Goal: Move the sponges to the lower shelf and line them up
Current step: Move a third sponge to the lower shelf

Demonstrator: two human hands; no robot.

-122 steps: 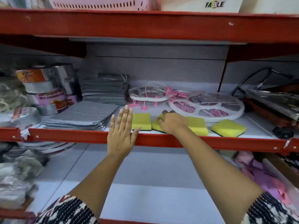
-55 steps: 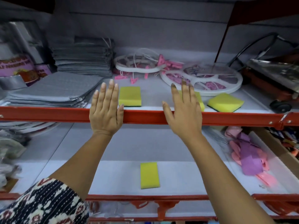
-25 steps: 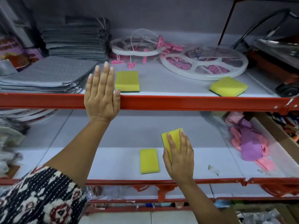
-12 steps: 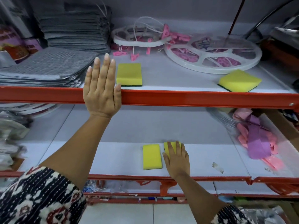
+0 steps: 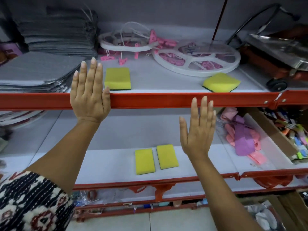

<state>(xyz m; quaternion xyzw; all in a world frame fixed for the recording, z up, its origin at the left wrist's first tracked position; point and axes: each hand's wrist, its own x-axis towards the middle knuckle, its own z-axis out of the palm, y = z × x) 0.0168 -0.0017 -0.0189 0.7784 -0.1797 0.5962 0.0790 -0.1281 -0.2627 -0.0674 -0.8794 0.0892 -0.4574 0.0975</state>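
Observation:
Two yellow sponges lie side by side near the front of the lower shelf [image 5: 108,165]: a left sponge [image 5: 144,161] and a right sponge [image 5: 167,156]. On the upper shelf [image 5: 158,82] a yellow sponge [image 5: 117,78] lies near the front edge, and another yellow sponge [image 5: 221,82] lies at the right, turned at an angle. My left hand [image 5: 89,94] rests flat and empty against the upper shelf's red front rail. My right hand [image 5: 197,130] hovers open and empty in front of the shelves, up and to the right of the lower pair.
Stacks of grey cloths [image 5: 40,69] fill the upper shelf's left side. White round clip hangers [image 5: 196,59] with pink pegs lie behind the sponges. A red trolley [image 5: 275,64] stands at the right. A clear tray of pink and purple items [image 5: 243,137] occupies the lower shelf's right.
My right hand has let go of the second sponge beside the first on the lower shelf and risen, open, toward the upper rail. My left hand has stayed on the rail.

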